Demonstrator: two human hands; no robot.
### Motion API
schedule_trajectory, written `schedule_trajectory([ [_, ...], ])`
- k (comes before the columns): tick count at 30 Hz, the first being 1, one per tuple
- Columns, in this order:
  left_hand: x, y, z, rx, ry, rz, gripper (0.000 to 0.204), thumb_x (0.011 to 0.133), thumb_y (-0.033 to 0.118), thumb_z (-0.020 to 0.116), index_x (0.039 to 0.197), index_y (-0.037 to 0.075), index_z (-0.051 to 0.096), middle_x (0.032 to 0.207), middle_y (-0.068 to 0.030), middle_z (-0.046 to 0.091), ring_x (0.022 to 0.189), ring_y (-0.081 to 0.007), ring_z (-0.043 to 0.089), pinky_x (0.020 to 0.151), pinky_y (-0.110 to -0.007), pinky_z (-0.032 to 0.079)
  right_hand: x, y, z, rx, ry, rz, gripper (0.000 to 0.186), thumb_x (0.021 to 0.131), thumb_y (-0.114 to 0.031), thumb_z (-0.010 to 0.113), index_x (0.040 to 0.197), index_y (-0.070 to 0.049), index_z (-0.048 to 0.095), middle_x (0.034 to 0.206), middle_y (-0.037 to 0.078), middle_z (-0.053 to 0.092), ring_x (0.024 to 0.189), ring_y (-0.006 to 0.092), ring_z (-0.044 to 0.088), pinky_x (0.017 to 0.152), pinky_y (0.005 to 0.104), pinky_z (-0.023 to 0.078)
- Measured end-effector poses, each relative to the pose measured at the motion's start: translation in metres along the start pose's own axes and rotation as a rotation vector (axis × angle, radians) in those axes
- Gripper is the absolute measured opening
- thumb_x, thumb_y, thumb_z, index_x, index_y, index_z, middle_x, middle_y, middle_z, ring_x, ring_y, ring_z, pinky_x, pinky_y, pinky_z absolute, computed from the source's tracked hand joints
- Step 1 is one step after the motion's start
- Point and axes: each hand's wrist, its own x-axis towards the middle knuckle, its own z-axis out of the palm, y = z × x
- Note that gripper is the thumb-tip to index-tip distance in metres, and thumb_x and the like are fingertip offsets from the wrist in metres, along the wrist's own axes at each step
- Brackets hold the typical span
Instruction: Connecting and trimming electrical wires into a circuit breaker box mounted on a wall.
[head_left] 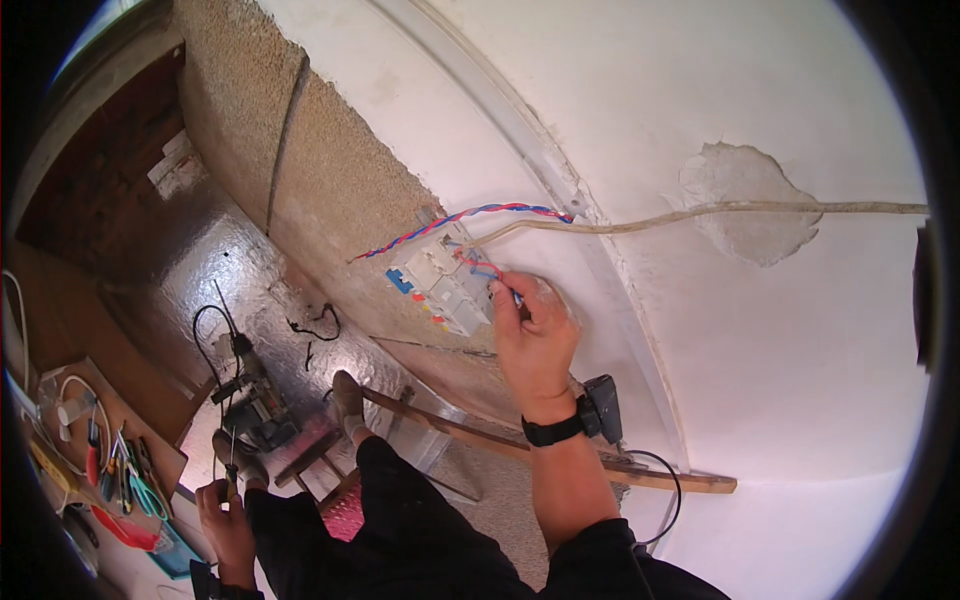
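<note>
My right hand (538, 335) is at the wall, its thumb and fingers pinched on short red and blue wires (487, 270). The wires come out of a white circuit breaker unit (447, 290) with a blue switch and red and yellow marks. A twisted red and blue wire pair (465, 213) runs above the unit, its left end loose. A beige cable (640, 222) reaches the unit's top from the right. Low on the left, my left hand (226, 525) is closed around a screwdriver (232, 470), its thin shaft pointing up. My fingers partly hide the wire ends.
A power drill (258, 405) with a black cord rests on the shiny foil floor covering (210, 260). Pliers and scissors (145, 490) lie on a board at the left. A wooden strip (470, 437) crosses below the unit, and a small stool (318, 462) stands by my feet.
</note>
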Motion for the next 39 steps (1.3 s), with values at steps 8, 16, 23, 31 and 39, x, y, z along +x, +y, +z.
schedule_trajectory([
  [8,0.005,0.023,0.004,-0.004,-0.031,-0.006,0.026,0.084,-0.002,0.064,0.110,-0.003,0.062,0.105,-0.0174,0.060,0.095,-0.0341,0.063,0.085,-0.043,0.052,-0.001,0.003,-0.001,-0.030,-0.016,-0.032,0.008,0.089,-0.012,0.075,0.095,-0.010,0.072,0.080,0.011,0.069,0.066,0.0286,0.067,0.059,0.0376,0.052],
  [16,0.011,0.099,0.017,-0.182,-0.160,0.133,0.030,0.080,-0.007,0.069,0.108,0.000,0.063,0.105,-0.0163,0.062,0.095,-0.0325,0.064,0.076,-0.038,0.053,0.000,0.005,-0.003,-0.033,-0.045,-0.138,0.008,0.089,-0.010,0.074,0.095,-0.010,0.070,0.084,0.011,0.068,0.068,0.0317,0.067,0.058,0.0397,0.052],
  [23,0.025,0.183,0.040,-0.366,-0.392,0.284,0.034,0.080,-0.001,0.074,0.112,0.002,0.065,0.106,-0.0168,0.062,0.087,-0.0312,0.066,0.069,-0.034,0.054,0.006,0.005,-0.011,-0.046,-0.157,-0.111,0.010,0.090,-0.012,0.073,0.099,-0.010,0.068,0.084,0.011,0.069,0.066,0.0315,0.066,0.057,0.0391,0.052],
  [31,0.039,0.230,0.060,-0.426,-0.329,0.419,0.032,0.080,0.003,0.075,0.111,0.001,0.064,0.097,-0.0141,0.061,0.072,-0.0271,0.061,0.062,-0.036,0.049,0.018,0.008,-0.020,-0.017,-0.204,-0.122,0.011,0.091,-0.012,0.071,0.101,-0.009,0.069,0.083,0.012,0.070,0.067,0.0292,0.068,0.058,0.0378,0.053],
  [39,0.038,0.233,0.067,-0.434,-0.347,0.381,0.031,0.081,0.003,0.074,0.111,0.001,0.064,0.099,-0.0137,0.062,0.072,-0.0250,0.062,0.061,-0.034,0.051,0.022,-0.001,-0.020,0.007,-0.231,-0.089,0.007,0.091,-0.013,0.070,0.096,-0.008,0.070,0.082,0.012,0.070,0.068,0.0317,0.068,0.061,0.0387,0.053],
])
